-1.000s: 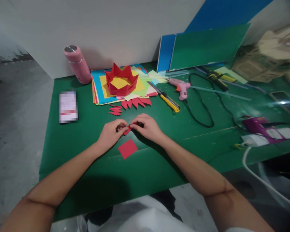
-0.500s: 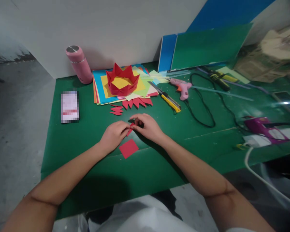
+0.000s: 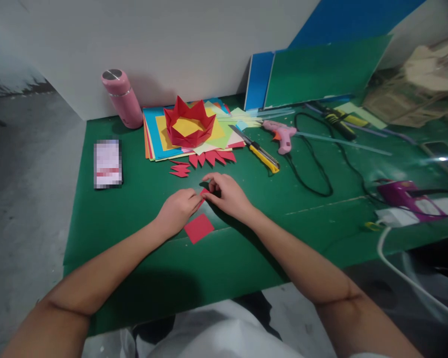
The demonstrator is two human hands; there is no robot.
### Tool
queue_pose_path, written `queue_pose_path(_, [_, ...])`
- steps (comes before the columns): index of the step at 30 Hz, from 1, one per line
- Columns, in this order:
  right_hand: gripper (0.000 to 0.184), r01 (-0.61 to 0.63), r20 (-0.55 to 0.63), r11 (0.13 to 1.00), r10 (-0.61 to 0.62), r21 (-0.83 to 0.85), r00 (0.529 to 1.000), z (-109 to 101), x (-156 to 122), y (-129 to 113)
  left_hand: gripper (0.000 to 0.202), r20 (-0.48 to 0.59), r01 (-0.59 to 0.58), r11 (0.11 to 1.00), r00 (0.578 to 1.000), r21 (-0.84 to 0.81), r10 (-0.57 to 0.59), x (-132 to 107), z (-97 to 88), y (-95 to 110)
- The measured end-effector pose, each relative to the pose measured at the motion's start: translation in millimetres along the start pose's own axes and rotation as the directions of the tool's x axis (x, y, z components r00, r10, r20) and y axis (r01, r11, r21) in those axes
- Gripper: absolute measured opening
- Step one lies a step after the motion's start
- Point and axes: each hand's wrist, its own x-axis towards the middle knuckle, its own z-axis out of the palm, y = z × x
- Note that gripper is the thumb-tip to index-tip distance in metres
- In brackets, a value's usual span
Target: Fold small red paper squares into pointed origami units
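Between my fingertips is a small piece of red paper (image 3: 203, 192), mostly covered, so its folds are hard to make out. My left hand (image 3: 178, 208) is closed with its fingertips on the paper's left side. From the right, my right hand (image 3: 227, 195) pinches the same piece with thumb and fingers. A flat red paper square (image 3: 199, 228) lies on the table just below my hands. Beyond them lie several folded red paper pieces (image 3: 212, 158) in a row and a smaller red cluster (image 3: 179, 169). A red pointed paper ring (image 3: 189, 136) stands on coloured sheets.
Coloured paper sheets (image 3: 151, 134) are stacked at the back of the green table (image 3: 246, 268). A pink bottle (image 3: 125, 102) and a blurred-out rectangular item (image 3: 108, 164) are at left. A yellow utility knife (image 3: 261, 155), a pink glue gun (image 3: 281, 134) and its cable lie right of the stack.
My hands have shifted very slightly around the small red paper, and less of it shows between the fingers. The other things stay in place.
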Motion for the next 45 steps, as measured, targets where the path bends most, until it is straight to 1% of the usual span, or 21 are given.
queue_pose_path(3, [0.03, 0.01, 0.0, 1.0, -0.01, 0.019, 1.0, -0.5, -1.4, 1.5, 0.032, 0.004, 0.016, 1.0, 1.0, 0.013, -0.016, 0.3, 2.1, -0.4])
queue_pose_path(6, [0.031, 0.049, 0.005, 0.998, -0.049, 0.051, 0.999, -1.7, -3.5, 0.7, 0.027, -0.018, 0.028, 0.999, 0.999, -0.038, -0.029, 0.3, 2.7, -2.0])
queue_pose_path(10, [0.038, 0.096, 0.003, 0.995, -0.096, -0.007, 0.995, -1.7, -6.0, -4.6, 0.017, -0.048, 0.057, 0.989, 0.997, -0.136, -0.064, 0.2, 3.1, -6.1])
queue_pose_path(13, [0.039, 0.114, -0.001, 0.993, -0.115, -0.042, 0.993, -0.1, -6.8, -7.9, 0.014, -0.042, 0.065, 0.985, 0.996, -0.16, -0.073, 0.1, 3.8, -8.6])
queue_pose_path(17, [0.039, 0.113, -0.005, 0.992, -0.114, -0.057, 0.993, 1.2, -6.5, -8.7, 0.014, -0.028, 0.074, 0.984, 0.996, -0.164, -0.08, 0.1, 3.8, -9.2])
queue_pose_path(22, [0.038, 0.108, -0.002, 0.993, -0.109, -0.053, 0.994, 1.6, -5.0, -5.9, 0.016, -0.036, 0.065, 0.985, 0.997, -0.159, -0.072, 0.9, 2.7, -8.3])
queue_pose_path(29, [0.034, 0.094, -0.007, 0.995, -0.094, -0.02, 0.996, -0.2, -3.8, 0.9, 0.023, -0.036, 0.051, 0.986, 0.998, -0.161, -0.057, 0.3, 2.3, -8.0])
queue_pose_path(31, [0.033, 0.093, -0.01, 0.996, -0.093, -0.002, 0.996, -0.1, -3.0, 4.1, 0.024, -0.042, 0.047, 0.984, 0.998, -0.174, -0.055, 0.2, 2.3, -8.0])
queue_pose_path(33, [0.036, 0.086, -0.023, 0.996, -0.085, 0.033, 0.996, 0.6, -2.0, 7.3, 0.024, -0.048, 0.041, 0.982, 0.998, -0.185, -0.051, 0.3, 2.2, -8.2])
queue_pose_path(36, [0.039, 0.075, -0.061, 0.988, -0.068, 0.133, 0.996, 1.6, -0.8, 10.3, 0.024, -0.061, 0.03, 0.981, 0.997, -0.192, -0.042, 0.5, 2.3, -9.0])
queue_pose_path(38, [0.036, 0.068, -0.08, 0.977, -0.053, 0.204, 0.995, 2.0, -0.4, 10.4, 0.024, -0.07, 0.023, 0.98, 0.997, -0.195, -0.038, 0.5, 2.6, -9.4])
queue_pose_path(40, [0.031, 0.061, -0.087, 0.972, -0.042, 0.227, 0.995, 2.2, -0.3, 9.6, 0.025, -0.067, 0.022, 0.98, 0.997, -0.199, -0.036, 0.4, 2.8, -9.3])
queue_pose_path(43, [0.029, 0.071, -0.062, 0.988, -0.063, 0.138, 0.996, 2.3, -0.1, 8.0, 0.026, -0.056, 0.018, 0.981, 0.998, -0.192, -0.03, 0.1, 2.1, -8.2])
queue_pose_path(45, [0.027, 0.082, -0.038, 0.994, -0.079, 0.071, 0.996, 2.1, 0.0, 6.9, 0.025, -0.045, -0.003, 0.984, 0.999, -0.179, -0.005, -0.1, 0.6, -7.4])
